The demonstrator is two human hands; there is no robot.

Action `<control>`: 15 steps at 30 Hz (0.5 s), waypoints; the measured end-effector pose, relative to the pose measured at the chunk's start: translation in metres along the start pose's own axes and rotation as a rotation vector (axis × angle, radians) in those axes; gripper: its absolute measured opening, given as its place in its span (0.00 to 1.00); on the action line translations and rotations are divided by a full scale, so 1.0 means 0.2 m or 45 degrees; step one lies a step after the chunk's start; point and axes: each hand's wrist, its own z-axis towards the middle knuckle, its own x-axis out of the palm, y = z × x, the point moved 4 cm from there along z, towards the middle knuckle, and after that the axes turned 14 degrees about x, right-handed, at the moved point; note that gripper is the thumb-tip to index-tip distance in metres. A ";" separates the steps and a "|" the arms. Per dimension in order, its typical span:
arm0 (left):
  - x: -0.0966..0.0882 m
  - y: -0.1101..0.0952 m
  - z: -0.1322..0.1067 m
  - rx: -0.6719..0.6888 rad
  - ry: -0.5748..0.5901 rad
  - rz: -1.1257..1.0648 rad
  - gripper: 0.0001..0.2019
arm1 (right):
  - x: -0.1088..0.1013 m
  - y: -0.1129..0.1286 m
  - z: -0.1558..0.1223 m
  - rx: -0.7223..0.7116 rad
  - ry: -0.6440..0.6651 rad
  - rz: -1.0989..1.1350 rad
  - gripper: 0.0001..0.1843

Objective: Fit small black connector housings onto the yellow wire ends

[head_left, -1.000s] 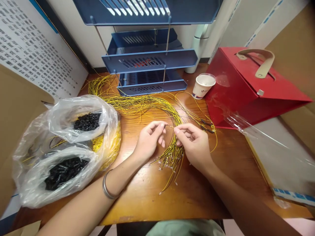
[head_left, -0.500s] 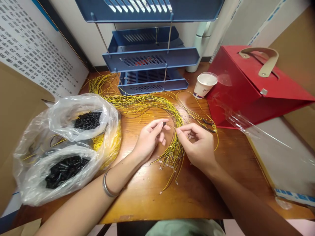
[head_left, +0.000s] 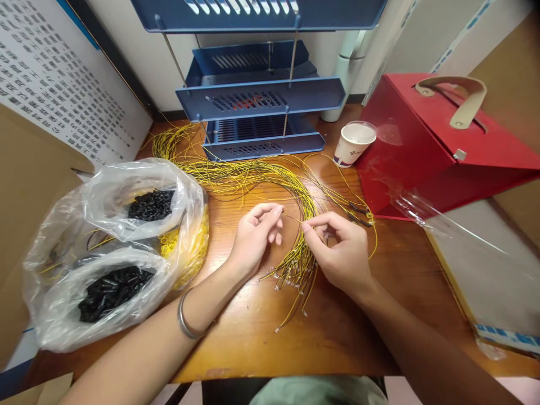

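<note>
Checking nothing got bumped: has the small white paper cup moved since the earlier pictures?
No. The small white paper cup stands in the same place beside the blue plastic tray rack; both shift slightly together in the picture as the camera moves.

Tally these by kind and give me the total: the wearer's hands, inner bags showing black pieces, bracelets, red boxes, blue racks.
Hands: 2 (left hand, right hand)
Inner bags showing black pieces: 2 (upper bag, lower bag)
Bracelet: 1
Red box: 1
Blue rack: 1
Total: 7
</note>
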 end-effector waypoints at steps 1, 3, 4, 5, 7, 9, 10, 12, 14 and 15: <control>0.00 0.00 0.00 0.019 -0.008 0.011 0.09 | 0.00 0.00 0.00 -0.005 -0.002 0.004 0.05; -0.01 -0.01 0.00 0.038 0.002 0.026 0.09 | 0.00 0.00 0.00 -0.006 -0.011 0.016 0.05; -0.01 -0.01 0.00 0.042 0.014 0.026 0.10 | 0.00 0.00 0.00 -0.006 -0.020 0.023 0.05; -0.01 -0.01 0.00 0.043 0.028 0.026 0.11 | 0.00 0.00 0.00 -0.004 -0.030 0.029 0.04; 0.00 -0.01 0.00 0.043 0.043 0.031 0.12 | 0.00 -0.01 0.00 -0.002 -0.050 0.041 0.04; 0.00 -0.01 0.00 0.046 0.033 0.061 0.11 | 0.00 -0.01 0.00 0.001 -0.061 0.051 0.04; 0.00 -0.01 0.00 0.053 0.023 0.090 0.11 | 0.00 -0.01 0.00 0.004 -0.059 0.053 0.04; -0.01 -0.01 0.00 0.091 0.002 0.162 0.11 | 0.00 -0.01 0.00 0.004 -0.056 0.055 0.04; -0.01 -0.02 -0.01 0.138 -0.009 0.234 0.11 | 0.00 0.00 -0.01 0.000 -0.049 0.051 0.04; -0.01 -0.02 -0.01 0.152 -0.009 0.261 0.11 | 0.00 0.00 -0.01 -0.002 -0.045 0.050 0.04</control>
